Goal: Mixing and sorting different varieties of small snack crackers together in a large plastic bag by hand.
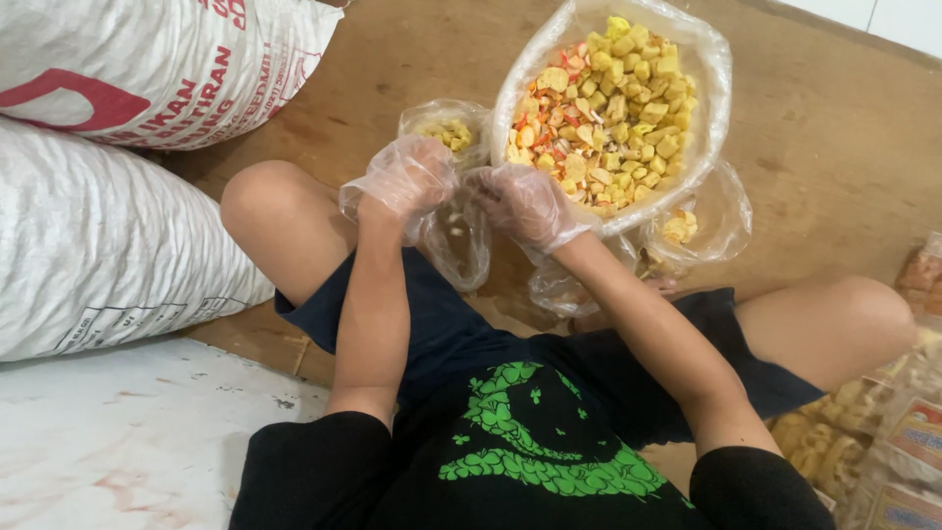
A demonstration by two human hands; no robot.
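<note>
The left hand (404,182) and right hand (525,204), both in thin gloves, pinch the top of a small clear bag (459,240) on the floor, just beside the big bag of snacks (608,98). Best to grip it tight so nothing spills.

Bare wooden floor (834,128) right; white sacks (108,236) crowding left.

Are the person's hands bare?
No, the left hand and the right hand each wear a thin clear plastic glove as they hold a small bag beside the big bag of snacks.
</note>
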